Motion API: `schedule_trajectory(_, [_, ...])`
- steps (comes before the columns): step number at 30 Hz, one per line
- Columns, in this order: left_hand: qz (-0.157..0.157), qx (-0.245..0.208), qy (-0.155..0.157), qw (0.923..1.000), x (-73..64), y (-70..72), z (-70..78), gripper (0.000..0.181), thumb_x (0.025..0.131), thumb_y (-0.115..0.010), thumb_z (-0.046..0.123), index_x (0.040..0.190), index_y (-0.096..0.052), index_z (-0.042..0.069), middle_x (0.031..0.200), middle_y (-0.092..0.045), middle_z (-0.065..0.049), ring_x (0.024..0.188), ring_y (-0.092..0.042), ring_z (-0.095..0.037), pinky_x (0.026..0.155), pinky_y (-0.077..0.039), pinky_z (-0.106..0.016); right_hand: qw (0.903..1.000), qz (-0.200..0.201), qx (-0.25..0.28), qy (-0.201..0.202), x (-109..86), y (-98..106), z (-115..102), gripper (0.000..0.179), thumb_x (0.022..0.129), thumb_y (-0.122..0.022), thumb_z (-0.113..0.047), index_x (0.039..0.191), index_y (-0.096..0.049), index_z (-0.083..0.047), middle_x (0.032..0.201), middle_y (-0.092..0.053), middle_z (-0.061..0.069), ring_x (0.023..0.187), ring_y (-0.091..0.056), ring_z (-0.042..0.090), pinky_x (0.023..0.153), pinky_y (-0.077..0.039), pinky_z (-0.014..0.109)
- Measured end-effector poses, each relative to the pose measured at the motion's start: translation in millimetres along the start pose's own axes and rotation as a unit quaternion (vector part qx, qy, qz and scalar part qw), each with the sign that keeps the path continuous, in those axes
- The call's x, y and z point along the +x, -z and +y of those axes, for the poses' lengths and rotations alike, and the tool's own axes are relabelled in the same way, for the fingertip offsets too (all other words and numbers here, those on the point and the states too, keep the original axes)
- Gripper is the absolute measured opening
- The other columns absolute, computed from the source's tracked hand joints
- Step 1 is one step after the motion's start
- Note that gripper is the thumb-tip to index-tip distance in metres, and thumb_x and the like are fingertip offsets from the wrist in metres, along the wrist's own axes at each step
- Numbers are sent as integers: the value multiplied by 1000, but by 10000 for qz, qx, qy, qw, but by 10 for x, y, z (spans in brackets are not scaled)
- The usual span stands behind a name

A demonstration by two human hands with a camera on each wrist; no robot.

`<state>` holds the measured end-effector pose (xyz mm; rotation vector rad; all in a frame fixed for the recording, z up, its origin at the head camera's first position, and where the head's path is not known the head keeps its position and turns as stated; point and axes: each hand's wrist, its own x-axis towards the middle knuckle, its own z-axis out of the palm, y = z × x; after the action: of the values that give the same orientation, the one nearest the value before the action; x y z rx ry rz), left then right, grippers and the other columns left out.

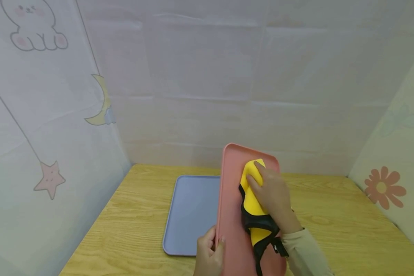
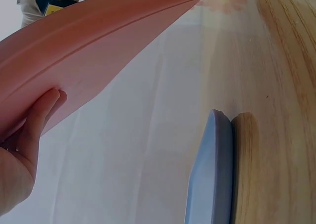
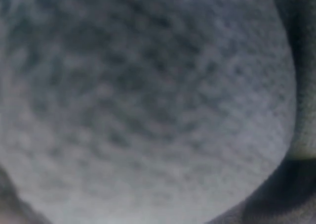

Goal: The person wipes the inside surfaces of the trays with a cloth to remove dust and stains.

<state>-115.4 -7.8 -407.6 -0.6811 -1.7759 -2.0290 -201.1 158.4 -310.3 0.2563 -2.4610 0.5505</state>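
Observation:
A pink tray [image 1: 232, 214] is held up steeply tilted in the head view. My left hand [image 1: 208, 253] grips its left edge, and the left wrist view shows that thumb and finger [image 2: 37, 120] against the tray's pink side [image 2: 103, 51]. On the tray's face, my right hand [image 1: 274, 191] holds a yellow cloth with black edging [image 1: 253, 201] against the surface. The cloth's lower part hangs in folds below the fingers. Some of the right fingers are hidden. A blurred grey surface [image 3: 148, 110] fills the right wrist view, so neither hand nor cloth shows there.
A blue-grey tray [image 1: 193, 214] lies flat on the wooden table [image 1: 124, 214], partly behind the pink one. Pale printed sheets form a back wall [image 1: 200, 69] and side walls around the table.

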Motion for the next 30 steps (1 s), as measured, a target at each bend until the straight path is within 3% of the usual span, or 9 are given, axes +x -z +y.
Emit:
schedule_trajectory(3, [12, 1, -97, 10000, 0, -5, -1, 26, 80, -43, -18, 105, -53, -14, 77, -62, -24, 62, -62, -20, 50, -50, -28, 9999, 98, -44, 119, -4, -7, -41, 47, 83, -62, -25, 120, -53, 2, 91, -60, 22, 54, -48, 24, 47, -41, 34])
schedule_trajectory(9, [40, 147, 46, 9999, 4, -20, -3, 27, 80, -44, -18, 104, -55, -13, 73, -62, -21, 56, -59, -14, 46, -48, -24, 9987, 261, 13, 441, -9, -12, -124, 47, 81, -65, -23, 120, -54, 1, 87, -59, 20, 57, -48, 23, 47, -41, 33])
schedule_trajectory(16, [64, 149, -142, 9998, 11, -41, -7, 29, 75, -44, -21, 100, -56, -12, 71, -62, -21, 56, -59, -15, 47, -48, -23, 9963, 433, 136, 725, -18, 1, -222, 45, 79, -67, -21, 118, -56, -1, 70, -50, 12, 47, -36, 16, 41, -34, 28])
schedule_trajectory(27, [-77, 410, 314, 9986, 15, -53, -19, 26, 78, -45, -19, 98, -57, -10, 64, -58, -17, 51, -53, -9, 44, -45, -19, 9912, 674, 172, 1122, -40, -18, -309, 44, 76, -69, -19, 115, -58, -3, 69, -48, 10, 43, -32, 12, 39, -32, 25])
schedule_trajectory(30, [-110, 495, 296, 9983, 13, -55, -22, 25, 78, -45, -19, 97, -57, -9, 64, -59, -17, 53, -53, -8, 45, -45, -18, 9905, 713, 208, 1155, -51, -21, -321, 44, 76, -70, -18, 115, -58, -3, 70, -49, 10, 43, -33, 12, 39, -32, 25])
